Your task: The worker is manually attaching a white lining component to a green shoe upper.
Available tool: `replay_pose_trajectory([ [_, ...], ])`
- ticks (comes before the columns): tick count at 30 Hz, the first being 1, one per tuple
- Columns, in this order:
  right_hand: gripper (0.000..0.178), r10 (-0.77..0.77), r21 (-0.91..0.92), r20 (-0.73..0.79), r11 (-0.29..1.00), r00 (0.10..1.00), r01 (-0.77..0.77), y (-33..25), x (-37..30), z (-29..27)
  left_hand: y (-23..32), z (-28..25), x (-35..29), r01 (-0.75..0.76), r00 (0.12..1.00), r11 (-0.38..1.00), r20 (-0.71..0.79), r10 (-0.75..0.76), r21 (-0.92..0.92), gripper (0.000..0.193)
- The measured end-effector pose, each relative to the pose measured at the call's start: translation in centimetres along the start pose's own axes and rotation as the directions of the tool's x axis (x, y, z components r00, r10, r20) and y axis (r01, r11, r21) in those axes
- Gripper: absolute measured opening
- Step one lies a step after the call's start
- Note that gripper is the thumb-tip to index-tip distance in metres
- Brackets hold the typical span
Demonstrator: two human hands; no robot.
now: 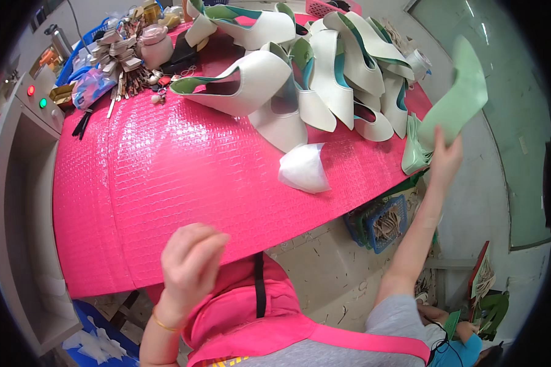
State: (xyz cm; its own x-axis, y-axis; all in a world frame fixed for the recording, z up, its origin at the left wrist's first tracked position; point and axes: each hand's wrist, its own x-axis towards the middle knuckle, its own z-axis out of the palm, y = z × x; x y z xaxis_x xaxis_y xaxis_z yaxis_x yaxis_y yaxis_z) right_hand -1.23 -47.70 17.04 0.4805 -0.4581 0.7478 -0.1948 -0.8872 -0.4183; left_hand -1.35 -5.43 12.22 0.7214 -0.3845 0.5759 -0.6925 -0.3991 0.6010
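My right hand [447,158] is stretched out at the far right, its fingers closed on the lower edge of a pale green, curved, flexible shoe piece [465,92] raised upright and slightly blurred. Just left of that hand, a stack of similar folded pale green pieces [415,150] sits on the table's right edge. My left hand [193,260] hovers at the table's near edge with fingers curled together; its palm side is hidden. Between the hands lies a white, cup-shaped piece [304,169] on the pink table cover [165,177].
White shoe uppers [245,82] with green linings are heaped along the table's back. At back left are a pink jar [155,46], brushes and sticks. A blue basket [388,224] stands below the right edge. Another person [456,342] is at lower right.
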Motion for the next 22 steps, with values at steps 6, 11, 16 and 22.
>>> replay_pose_trajectory([
  [6, 0.059, 0.325, -0.612, 0.414, 0.791, 0.850, -0.004, 24.0, 6.8, 7.2, 0.9, 1.1, 0.3, -0.099, 0.978, 0.987, 0.195, 0.073, 0.127, 0.015],
  [11, 0.082, 0.458, -0.640, 0.530, 0.768, 0.714, -0.017, 19.4, 2.5, 8.4, 1.0, 1.8, -1.5, -0.123, 0.908, 0.961, 0.418, 0.007, 0.249, 0.013],
  [16, 0.073, 0.226, -0.338, 0.651, 0.941, 0.725, 0.011, 28.1, 2.9, 8.9, 0.9, 1.5, -1.9, -0.137, 0.895, 0.955, 0.446, 0.005, 0.263, 0.015],
  [22, 0.068, 0.271, -0.585, 0.641, 0.778, 0.718, 0.228, 21.1, 1.7, 9.2, 0.2, 0.2, -7.7, -0.076, 0.945, 0.945, 0.326, -0.034, 0.319, 0.007],
])
